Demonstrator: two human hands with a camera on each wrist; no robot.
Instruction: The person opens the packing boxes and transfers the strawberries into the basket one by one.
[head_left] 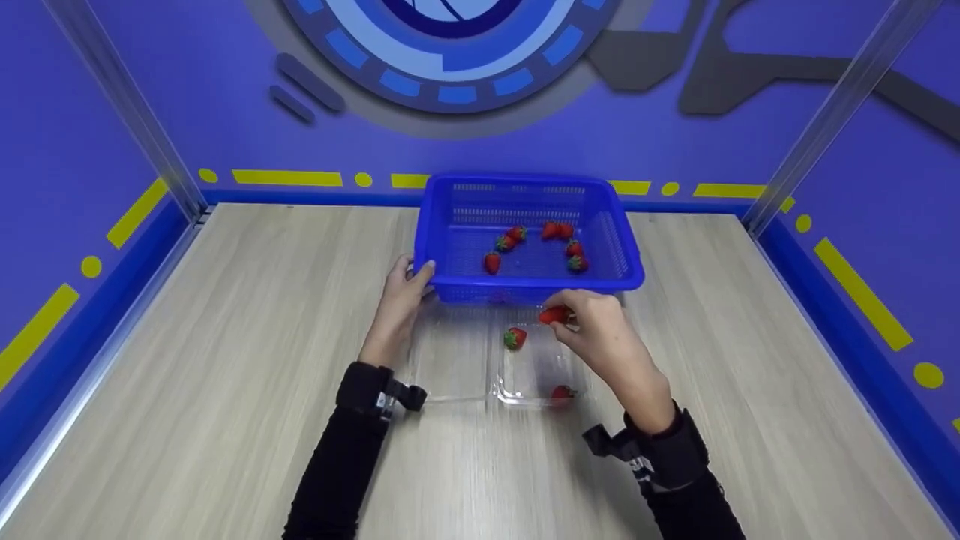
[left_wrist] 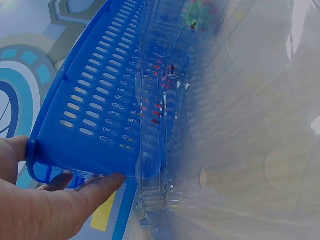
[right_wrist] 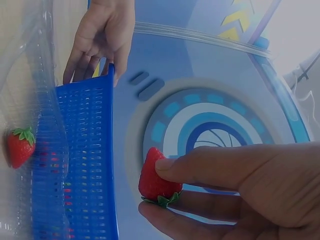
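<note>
My right hand [head_left: 604, 330] pinches a red strawberry [right_wrist: 157, 177] between thumb and fingers, its green leaves pointing down in the right wrist view. That hand hovers over the right half of an open clear plastic clamshell box [head_left: 450, 397]. Inside this half lie two strawberries, one near the middle [head_left: 514, 338] and another by the front right corner [head_left: 562, 394]. A blue plastic basket [head_left: 540, 283] stands just behind the box, with several strawberries [head_left: 491, 262] spread over its floor. At the basket's front left corner, my left hand [head_left: 401, 300] grips the rim, thumb on one side and fingers on the other.
A pale wood-grain table [head_left: 262, 337] carries everything. Blue-purple panels [head_left: 187, 90] with yellow marks rise at the back and both sides, joined by metal corner posts [head_left: 832, 112]. The basket stands close to the back panel. Each wrist wears a black strap with a small camera.
</note>
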